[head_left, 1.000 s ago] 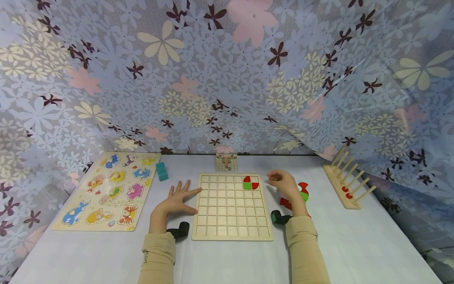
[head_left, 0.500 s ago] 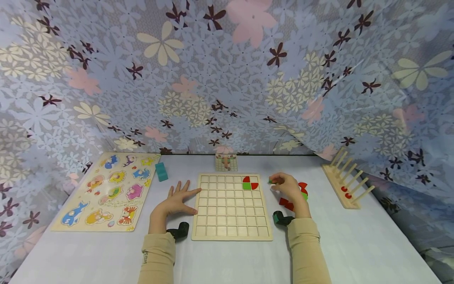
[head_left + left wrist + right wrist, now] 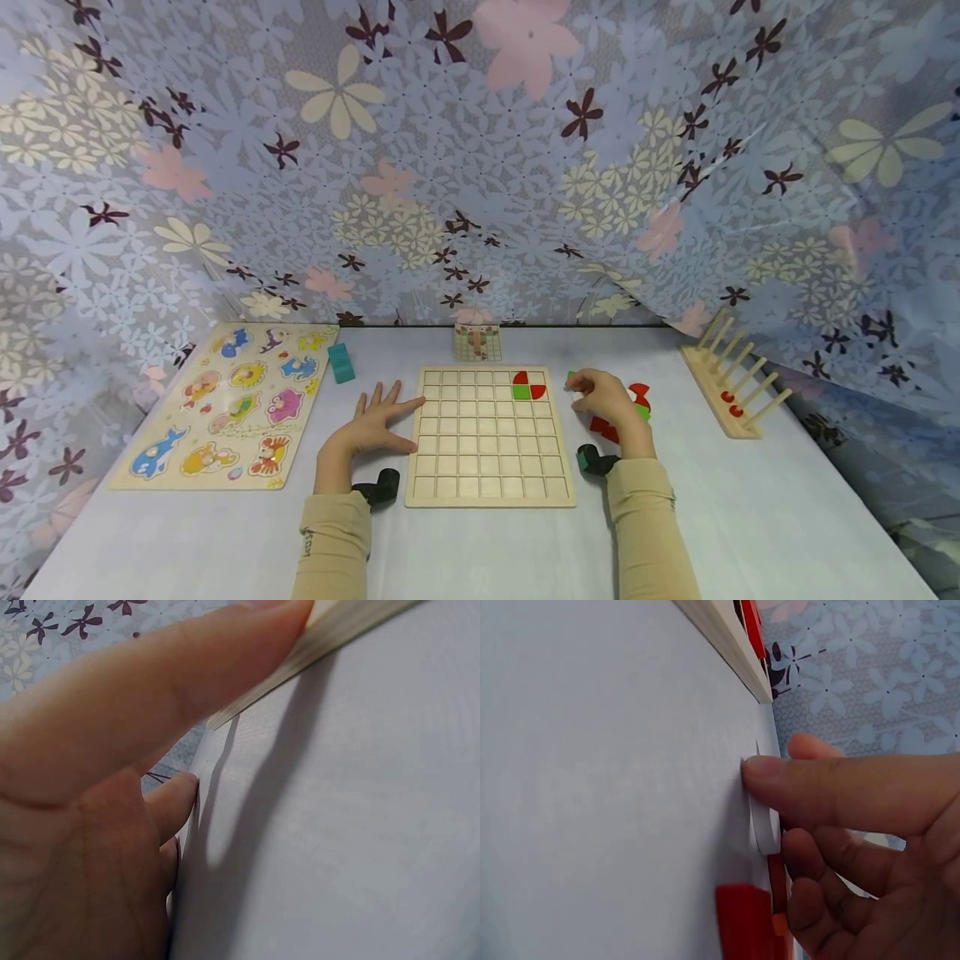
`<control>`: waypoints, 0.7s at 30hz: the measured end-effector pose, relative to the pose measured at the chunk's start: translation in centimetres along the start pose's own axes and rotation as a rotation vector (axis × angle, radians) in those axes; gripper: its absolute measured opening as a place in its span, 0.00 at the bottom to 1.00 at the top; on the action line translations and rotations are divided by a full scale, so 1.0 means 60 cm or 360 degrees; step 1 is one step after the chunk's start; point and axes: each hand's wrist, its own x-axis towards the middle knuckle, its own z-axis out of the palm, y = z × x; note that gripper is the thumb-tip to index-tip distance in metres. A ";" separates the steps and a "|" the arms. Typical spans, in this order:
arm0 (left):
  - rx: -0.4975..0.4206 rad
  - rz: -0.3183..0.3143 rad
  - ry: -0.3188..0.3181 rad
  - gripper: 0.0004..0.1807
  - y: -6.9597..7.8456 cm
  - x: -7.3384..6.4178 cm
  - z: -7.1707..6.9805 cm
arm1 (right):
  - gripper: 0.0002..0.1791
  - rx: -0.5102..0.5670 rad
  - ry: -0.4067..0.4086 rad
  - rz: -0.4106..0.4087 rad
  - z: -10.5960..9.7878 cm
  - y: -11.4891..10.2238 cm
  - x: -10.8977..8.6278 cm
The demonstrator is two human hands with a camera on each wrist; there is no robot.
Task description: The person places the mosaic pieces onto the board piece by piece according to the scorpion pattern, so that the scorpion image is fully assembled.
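Back toward the desk's point(image 3: 525, 554) near edge, my right hand point(image 3: 609, 402) shifted, pinching a white piece point(image 3: 763, 829); my left hand point(image 3: 373, 423), spread, touched the board point(image 3: 491, 446).

You've got one spot of lettering in the head view: a short line of dark print point(image 3: 307, 543) on your left sleeve point(image 3: 336, 546), at its outer edge, just behind the turned-up cuff point(image 3: 336, 510). It runs lengthwise along the arm, so it sits sideways to you. Too small and blurred to call; don't log a word or brand from it. The small card point(image 3: 477, 342) behind the grid board point(image 3: 491, 495) shows a picture over squares; too tiny to tell whether you have any writing on it. Nothing you can read in either wrist view. Mark legible text: none.
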 end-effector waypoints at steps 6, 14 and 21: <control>-0.0005 0.0000 0.0003 0.46 -0.001 0.000 -0.001 | 0.16 -0.0007 -0.0007 -0.0019 -0.001 0.000 -0.001; -0.0002 0.0005 0.0000 0.46 -0.001 -0.001 0.000 | 0.15 0.0098 0.0058 -0.0057 -0.005 -0.002 -0.005; -0.0004 0.0007 -0.0001 0.47 -0.001 -0.001 0.000 | 0.24 0.0692 0.0062 0.0019 -0.009 -0.014 -0.003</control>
